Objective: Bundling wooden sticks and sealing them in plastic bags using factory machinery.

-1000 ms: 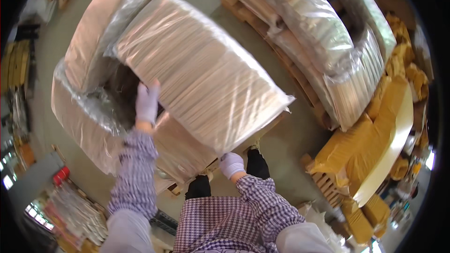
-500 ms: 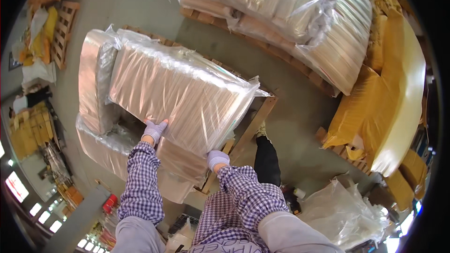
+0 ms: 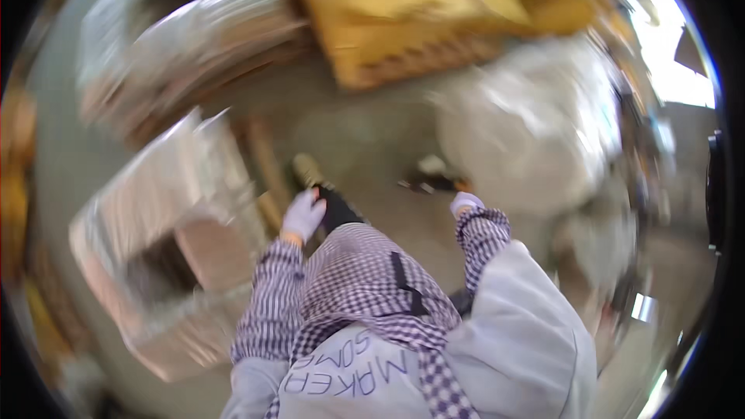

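Blurrily, left hand (image 3: 303, 216) hangs open beside wrapped bundle (image 3: 167, 209); right hand (image 3: 464, 203), seemingly empty.

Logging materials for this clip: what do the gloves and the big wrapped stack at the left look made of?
Gloves on left hand and right hand: pale, matte, probably knit fabric; blur hides the weave. Wrapped stack: glossy, clear plastic film with bright wrinkled highlights over pale flat material, possibly board.
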Demonstrator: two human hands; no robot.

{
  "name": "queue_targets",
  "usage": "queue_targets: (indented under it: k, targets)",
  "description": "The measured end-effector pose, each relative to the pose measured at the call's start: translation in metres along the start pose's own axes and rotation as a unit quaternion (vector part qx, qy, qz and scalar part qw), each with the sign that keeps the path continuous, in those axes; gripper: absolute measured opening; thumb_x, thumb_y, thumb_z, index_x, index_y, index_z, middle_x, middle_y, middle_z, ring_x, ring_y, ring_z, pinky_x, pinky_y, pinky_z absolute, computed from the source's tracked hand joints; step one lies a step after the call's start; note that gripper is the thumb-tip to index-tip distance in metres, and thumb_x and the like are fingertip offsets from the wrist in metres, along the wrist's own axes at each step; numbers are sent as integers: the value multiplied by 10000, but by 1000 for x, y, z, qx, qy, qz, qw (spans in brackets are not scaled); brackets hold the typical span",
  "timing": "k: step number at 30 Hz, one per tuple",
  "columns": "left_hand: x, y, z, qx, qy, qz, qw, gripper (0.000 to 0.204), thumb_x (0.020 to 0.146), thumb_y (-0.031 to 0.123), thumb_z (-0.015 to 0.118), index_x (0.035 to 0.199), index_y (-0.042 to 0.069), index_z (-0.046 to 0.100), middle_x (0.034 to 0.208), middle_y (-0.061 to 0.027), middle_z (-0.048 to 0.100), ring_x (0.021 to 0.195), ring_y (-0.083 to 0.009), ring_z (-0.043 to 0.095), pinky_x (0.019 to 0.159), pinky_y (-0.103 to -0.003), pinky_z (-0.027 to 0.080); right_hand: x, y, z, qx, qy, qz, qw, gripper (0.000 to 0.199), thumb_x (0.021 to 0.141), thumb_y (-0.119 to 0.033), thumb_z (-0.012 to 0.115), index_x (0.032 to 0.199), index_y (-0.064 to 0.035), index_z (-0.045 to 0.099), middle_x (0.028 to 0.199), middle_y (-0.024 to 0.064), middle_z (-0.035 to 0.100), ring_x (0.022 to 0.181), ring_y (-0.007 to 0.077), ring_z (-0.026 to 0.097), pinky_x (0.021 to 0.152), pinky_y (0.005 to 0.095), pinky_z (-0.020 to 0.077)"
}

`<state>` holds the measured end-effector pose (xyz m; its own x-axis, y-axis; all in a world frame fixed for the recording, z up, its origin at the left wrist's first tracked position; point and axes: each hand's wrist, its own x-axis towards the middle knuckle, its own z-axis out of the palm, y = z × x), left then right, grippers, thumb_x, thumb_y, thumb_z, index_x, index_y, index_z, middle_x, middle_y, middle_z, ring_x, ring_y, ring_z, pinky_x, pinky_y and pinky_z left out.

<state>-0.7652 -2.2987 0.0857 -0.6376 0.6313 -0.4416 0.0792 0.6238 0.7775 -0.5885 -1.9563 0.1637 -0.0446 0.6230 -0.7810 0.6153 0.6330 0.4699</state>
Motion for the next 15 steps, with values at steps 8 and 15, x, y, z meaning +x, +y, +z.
queue_targets:
  k: [8,15]
  targets:
    - [-83,17,199,230,-590,314,708,250,820,215,418,1003,120,558,1012,-169,544,954,-313,526,806,-357,439,-81,266,402,106,-78,74,989,246,768,-232,505,929,-117,653,941,110,625,835,236,615,675,335,513]
    - [55,10,147,549,-390,17,739,359,820,292,493,1120,96,517,1121,-138,552,1068,-303,500,917,-387,389,-138,326,593,272,-99,-27,957,308,797,-308,469,889,-66,635,863,145,618,748,245,599,613,351,473]
